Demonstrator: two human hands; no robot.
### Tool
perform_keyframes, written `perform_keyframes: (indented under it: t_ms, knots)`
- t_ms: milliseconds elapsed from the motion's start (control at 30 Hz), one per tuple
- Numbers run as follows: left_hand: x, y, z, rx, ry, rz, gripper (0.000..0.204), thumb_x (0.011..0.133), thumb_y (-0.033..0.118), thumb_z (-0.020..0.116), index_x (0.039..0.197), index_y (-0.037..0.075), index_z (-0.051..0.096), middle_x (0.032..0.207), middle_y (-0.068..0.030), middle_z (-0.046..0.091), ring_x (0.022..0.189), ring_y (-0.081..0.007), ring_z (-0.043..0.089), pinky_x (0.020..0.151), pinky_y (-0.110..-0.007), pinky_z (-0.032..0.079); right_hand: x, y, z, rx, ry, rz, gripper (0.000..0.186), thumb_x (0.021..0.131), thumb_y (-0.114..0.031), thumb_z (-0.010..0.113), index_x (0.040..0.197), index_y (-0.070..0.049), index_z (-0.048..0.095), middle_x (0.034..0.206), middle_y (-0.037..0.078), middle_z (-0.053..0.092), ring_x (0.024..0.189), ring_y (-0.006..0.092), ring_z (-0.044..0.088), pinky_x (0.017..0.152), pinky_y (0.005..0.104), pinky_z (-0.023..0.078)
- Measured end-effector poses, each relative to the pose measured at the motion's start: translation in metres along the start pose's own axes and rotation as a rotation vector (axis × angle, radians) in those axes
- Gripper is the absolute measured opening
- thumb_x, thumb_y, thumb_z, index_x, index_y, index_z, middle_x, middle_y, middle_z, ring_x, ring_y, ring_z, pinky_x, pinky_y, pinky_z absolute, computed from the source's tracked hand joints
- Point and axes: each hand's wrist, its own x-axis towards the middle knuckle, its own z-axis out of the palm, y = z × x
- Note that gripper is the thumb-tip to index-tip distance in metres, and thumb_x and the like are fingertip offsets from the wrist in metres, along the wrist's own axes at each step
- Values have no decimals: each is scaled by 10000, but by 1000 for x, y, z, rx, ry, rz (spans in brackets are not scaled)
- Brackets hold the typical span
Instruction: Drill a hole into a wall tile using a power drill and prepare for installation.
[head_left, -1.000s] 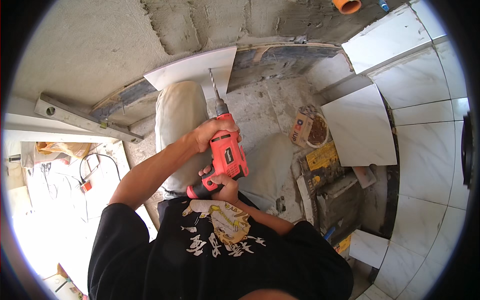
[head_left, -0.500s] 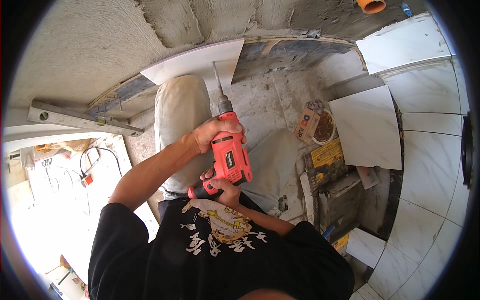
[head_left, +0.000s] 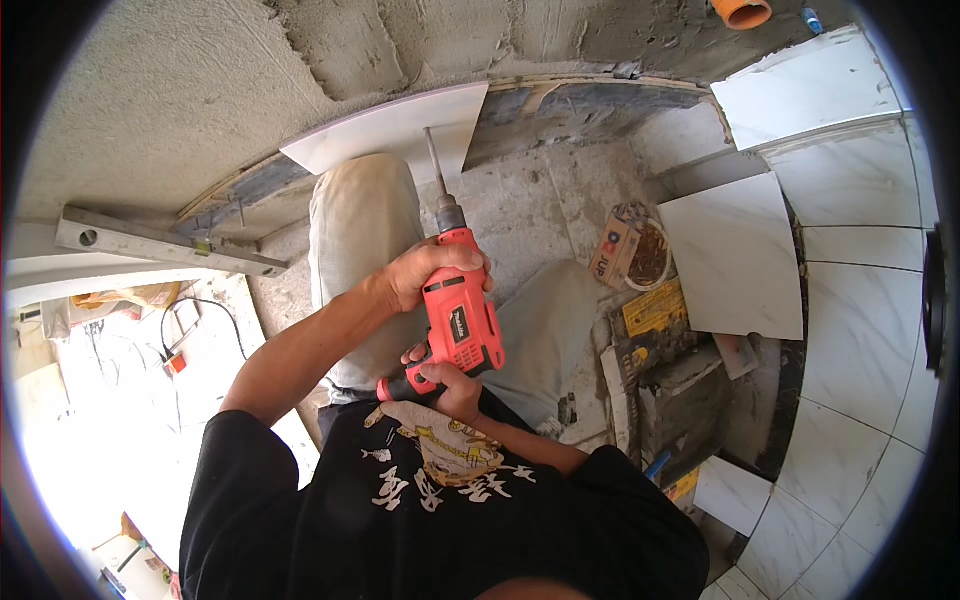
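A red and black power drill (head_left: 462,315) lies across my lap, its long masonry bit pointing away from me. My left hand (head_left: 432,272) is wrapped round the front of its body, just behind the chuck (head_left: 449,213). Lower down, near my shirt, my right hand (head_left: 455,388) is closed on the rear handle, its fingers partly hidden. The bit's tip overlaps a white tile (head_left: 375,128) leaning at the foot of the wall, beyond my knee. Whether the tip touches the tile, I cannot tell.
A spirit level (head_left: 165,243) rests along the left wall. On the right stand a bucket (head_left: 650,255) with cardboard beside it, a loose marbled tile (head_left: 735,255) and a mortar-stained container (head_left: 685,400). Tiled wall (head_left: 860,320) borders the right; an orange pipe (head_left: 743,12) sticks out above.
Almost nothing differs. My hands keep the same hold on the drill, and its bit points the same way.
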Motion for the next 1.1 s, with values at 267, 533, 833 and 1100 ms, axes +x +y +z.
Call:
perform_keyframes:
  t_ms: [267,533,833,1100]
  knots:
    - [0,-2,-1,-36,12,-23,417,771,305,758,1025,-8,653,935,-152,710,854,-237,692,839,-367,567,1,-1,2,-1,5,-32,381,699,-38,555,1076,20,556,882,140,619,853,273,638,822,397,536]
    - [1,-3,-1,-37,6,-13,407,776,309,754,1012,-8,655,934,-155,711,849,-246,697,842,-371,569,1,-4,3,16,-17,-69,292,716,9,568,1007,25,583,895,127,645,852,250,671,797,368,555]
    - [-1,0,2,-12,13,-8,399,773,309,751,1003,-4,658,933,-155,714,842,-244,699,830,-366,571,1,8,-5,-35,-57,-95,371,734,-33,570,1100,25,544,945,141,595,897,252,623,870,418,541]
    - [-1,-1,0,-5,34,-17,397,770,301,760,1007,-1,659,934,-153,716,845,-240,697,831,-358,569,1,-9,13,39,-14,-60,280,741,-20,535,1012,26,583,925,127,638,892,241,650,840,381,546]
